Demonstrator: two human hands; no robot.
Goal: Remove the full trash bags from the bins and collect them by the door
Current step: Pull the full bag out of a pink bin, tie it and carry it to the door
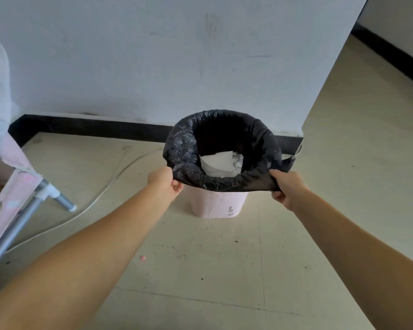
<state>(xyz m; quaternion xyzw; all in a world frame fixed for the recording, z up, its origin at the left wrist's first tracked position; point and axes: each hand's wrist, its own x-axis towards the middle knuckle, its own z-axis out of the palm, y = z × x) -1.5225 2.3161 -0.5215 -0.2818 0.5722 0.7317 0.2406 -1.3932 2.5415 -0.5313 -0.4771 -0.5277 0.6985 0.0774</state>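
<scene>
A black trash bag [224, 182] lines a small pink bin [216, 204] that stands on the floor by the wall. The bag's mouth is wide open, and white paper [216, 163] and a bit of foil show inside. My left hand [164, 183] pinches the bag's rolled rim on its left side. Gripping the rim on the opposite side is my right hand [287, 190]. The rim is stretched between both hands, above the bin's top edge. Most of the bin is hidden behind the bag.
A white wall with a black baseboard [93, 126] runs behind the bin. A pink fabric frame with metal legs [22, 206] stands at the left. A white cable [101, 191] snakes over the tiled floor. A passage opens at the right past the wall corner.
</scene>
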